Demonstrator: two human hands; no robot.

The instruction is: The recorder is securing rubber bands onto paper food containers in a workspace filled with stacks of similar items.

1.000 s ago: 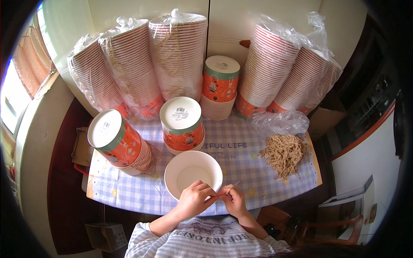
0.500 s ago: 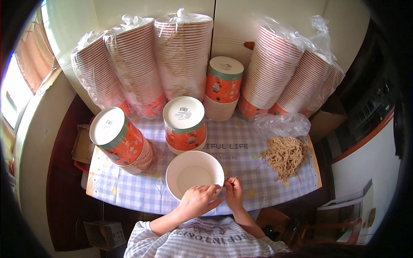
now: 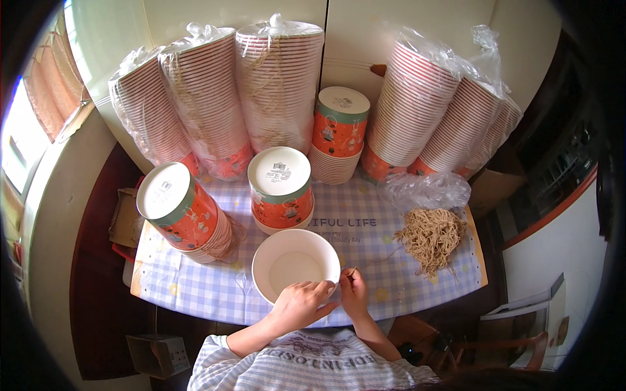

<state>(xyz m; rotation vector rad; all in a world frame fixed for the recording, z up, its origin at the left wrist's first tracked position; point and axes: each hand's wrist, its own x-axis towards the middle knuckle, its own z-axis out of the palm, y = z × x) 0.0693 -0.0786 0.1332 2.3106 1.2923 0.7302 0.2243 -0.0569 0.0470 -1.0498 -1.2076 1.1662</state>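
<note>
White bowl [image 3: 293, 266] at 6 o'clock on surface [image 3: 195, 293], left hand [image 3: 302, 304] half-curled at bowl's 5 o'clock rim, grip indeterminate, right hand [image 3: 354, 293] pinched closed at 4 o'clock, contents indiscernible, twine [image 3: 432, 238] toward 3 o'clock.

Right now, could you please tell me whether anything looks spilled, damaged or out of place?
Nothing looks plainly spilled or damaged. The beige strings lie in a loose tangle on the right of the table, with crumpled clear plastic just behind, untidy against the neat stacks of paper bowls.
</note>
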